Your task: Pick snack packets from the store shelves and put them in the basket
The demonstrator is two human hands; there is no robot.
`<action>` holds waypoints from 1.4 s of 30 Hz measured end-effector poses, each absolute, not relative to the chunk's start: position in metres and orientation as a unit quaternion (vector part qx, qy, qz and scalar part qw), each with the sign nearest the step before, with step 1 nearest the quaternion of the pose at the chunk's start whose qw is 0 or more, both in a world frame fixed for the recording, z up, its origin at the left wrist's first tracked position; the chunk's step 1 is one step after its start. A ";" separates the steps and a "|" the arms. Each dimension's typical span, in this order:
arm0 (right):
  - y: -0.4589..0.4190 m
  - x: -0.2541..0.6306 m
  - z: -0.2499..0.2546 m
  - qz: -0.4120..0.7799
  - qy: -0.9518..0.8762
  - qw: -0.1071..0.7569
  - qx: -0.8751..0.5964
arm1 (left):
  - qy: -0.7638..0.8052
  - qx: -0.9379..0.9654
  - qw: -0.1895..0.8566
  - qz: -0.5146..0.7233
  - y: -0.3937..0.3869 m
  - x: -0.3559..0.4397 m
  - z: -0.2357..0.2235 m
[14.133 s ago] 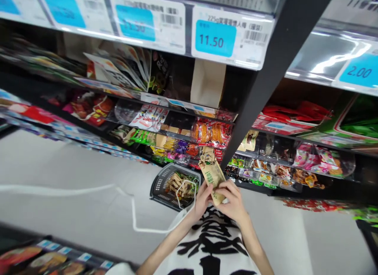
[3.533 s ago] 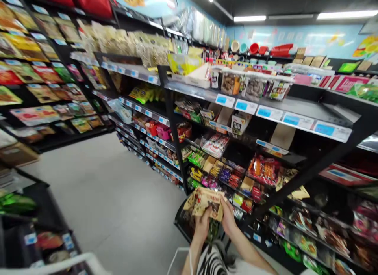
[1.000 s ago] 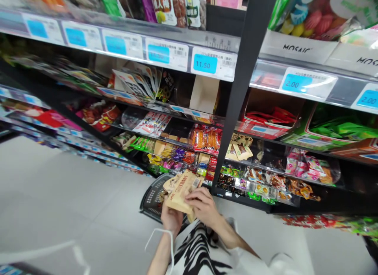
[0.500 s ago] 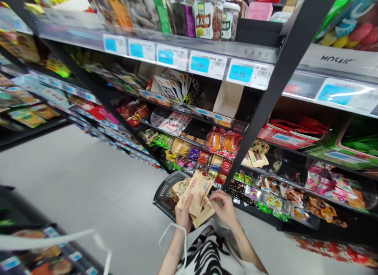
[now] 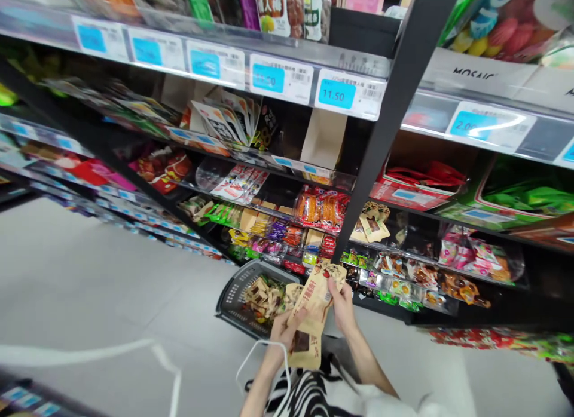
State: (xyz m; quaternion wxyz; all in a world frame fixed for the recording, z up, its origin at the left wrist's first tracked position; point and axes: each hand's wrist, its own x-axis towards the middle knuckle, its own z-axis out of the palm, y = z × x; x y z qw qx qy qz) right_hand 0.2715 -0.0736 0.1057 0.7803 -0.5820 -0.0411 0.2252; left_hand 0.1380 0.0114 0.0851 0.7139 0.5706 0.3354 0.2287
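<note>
My left hand (image 5: 283, 328) is closed on the lower left side of some beige snack packets (image 5: 317, 294) with red print and a clear window. They overlap, so I cannot tell how many there are. My right hand (image 5: 341, 302) grips their upper right edge, thumb on the front. A dark grey shopping basket (image 5: 229, 293) sits just beyond my left hand, with similar beige packets (image 5: 262, 297) inside. More beige packets (image 5: 373, 223) lie on the lower shelf, past my right hand. A white cord (image 5: 286, 369) loops by my left wrist.
A black shelf post (image 5: 381, 130) rises between two shelf bays. Price tags line the upper shelf edge (image 5: 282, 76). Small wrapped snacks (image 5: 410, 273) fill the low trays on the right. Grey floor (image 5: 147, 285) stretches to the left.
My right hand has moved up and now grips the packets' upper edge. The packets have tilted more upright and shifted right, uncovering more of the basket. The view has turned right.
</note>
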 end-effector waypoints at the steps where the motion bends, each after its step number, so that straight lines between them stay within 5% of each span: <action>1: -0.073 0.272 0.104 0.226 -0.001 0.797 -0.560 | 0.318 0.592 0.708 0.218 0.011 0.138 0.085; 8: -0.081 0.282 0.098 0.192 0.027 0.809 -0.555 | 0.248 0.645 0.709 0.142 0.013 0.136 0.088; 18: -0.091 0.285 0.133 0.318 -0.179 0.734 -0.573 | 0.243 0.638 0.711 0.171 0.025 0.142 0.093; 28: -0.064 0.268 0.129 -0.049 -0.036 0.746 -0.663 | 0.284 0.602 0.719 0.202 0.027 0.139 0.085; 42: -0.060 0.251 0.127 0.092 -0.039 0.765 -0.637 | 0.455 0.562 0.561 0.403 0.042 0.127 0.110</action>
